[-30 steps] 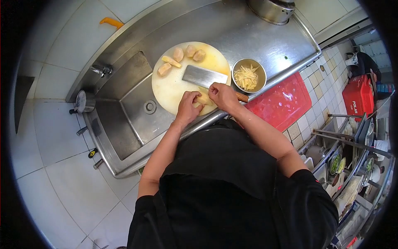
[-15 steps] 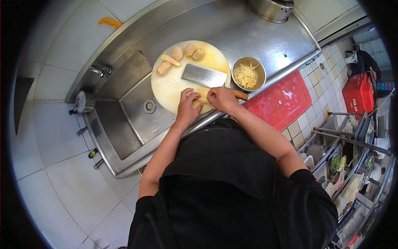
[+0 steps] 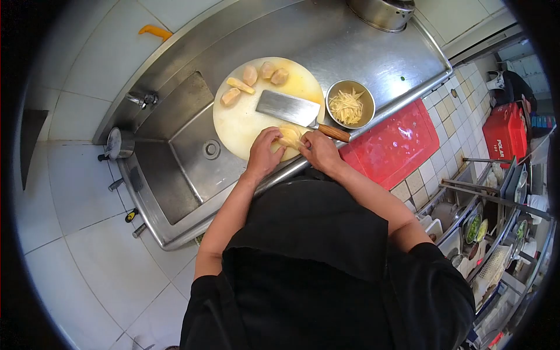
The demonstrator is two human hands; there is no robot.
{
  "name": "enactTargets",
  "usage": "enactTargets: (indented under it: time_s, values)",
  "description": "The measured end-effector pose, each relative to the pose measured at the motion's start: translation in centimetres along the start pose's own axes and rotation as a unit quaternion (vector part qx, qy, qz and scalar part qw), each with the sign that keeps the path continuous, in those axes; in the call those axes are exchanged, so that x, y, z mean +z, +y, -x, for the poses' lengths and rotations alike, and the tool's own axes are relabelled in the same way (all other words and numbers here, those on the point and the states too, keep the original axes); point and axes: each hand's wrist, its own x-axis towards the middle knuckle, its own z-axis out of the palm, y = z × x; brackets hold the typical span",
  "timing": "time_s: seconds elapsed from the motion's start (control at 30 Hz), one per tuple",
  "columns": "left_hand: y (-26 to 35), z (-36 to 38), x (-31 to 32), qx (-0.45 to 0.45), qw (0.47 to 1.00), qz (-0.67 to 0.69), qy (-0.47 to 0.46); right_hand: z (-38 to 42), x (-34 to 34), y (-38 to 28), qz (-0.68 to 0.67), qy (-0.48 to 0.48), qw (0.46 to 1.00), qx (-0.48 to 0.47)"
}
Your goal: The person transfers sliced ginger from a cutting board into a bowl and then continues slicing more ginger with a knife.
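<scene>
Thin pale-yellow ginger slices (image 3: 290, 137) lie fanned at the near edge of a round white cutting board (image 3: 239, 126). My left hand (image 3: 263, 154) curls its fingers against their left side. At their right side, my right hand (image 3: 320, 151) pinches the slices with bent fingers. Just beyond the hands a cleaver (image 3: 287, 107) lies flat on the board, its wooden handle pointing right over the edge. Several peeled ginger pieces (image 3: 250, 74) sit at the board's far side. A metal bowl (image 3: 368, 111) of ginger shreds (image 3: 346, 107) stands to the right.
The board rests on a steel counter (image 3: 315, 41) with a sink basin (image 3: 175, 169) on its left. A tap (image 3: 142, 100) and a steel pot (image 3: 382, 14) are at the back. On the right are a red lid-like panel (image 3: 402, 140), a red cooler (image 3: 503, 134) and crowded shelves (image 3: 496, 198).
My right hand has shifted slightly right and toward me, so more of the slices shows, fanned out between the hands. The cleaver and bowl stay put.
</scene>
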Motion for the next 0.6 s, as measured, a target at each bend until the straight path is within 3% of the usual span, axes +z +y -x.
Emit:
enactTargets:
  time_s: [0.23,0.37,0.43,0.53,0.6]
  values:
    - [0.8,0.2,-0.2,-0.012,1.0,0.027,0.001,-0.3,-1.4,-0.6,-0.086,0.071,0.994,0.003]
    - [0.7,0.3,-0.2,-0.005,1.0,0.009,0.003,-1.9,-1.6,-1.6,-0.087,0.063,0.994,-0.007]
    - [0.7,0.2,-0.3,-0.005,1.0,0.003,0.005,-2.6,-1.8,-2.2,-0.046,0.017,0.999,0.007]
    - [0.6,0.2,-0.2,-0.007,1.0,0.017,0.002,-3.0,-2.3,-2.7,0.008,0.026,1.0,-0.013]
    - [0.4,0.3,-0.3,-0.008,1.0,0.014,-0.004,-3.1,-2.9,-3.0,-0.048,0.022,0.999,-0.013]
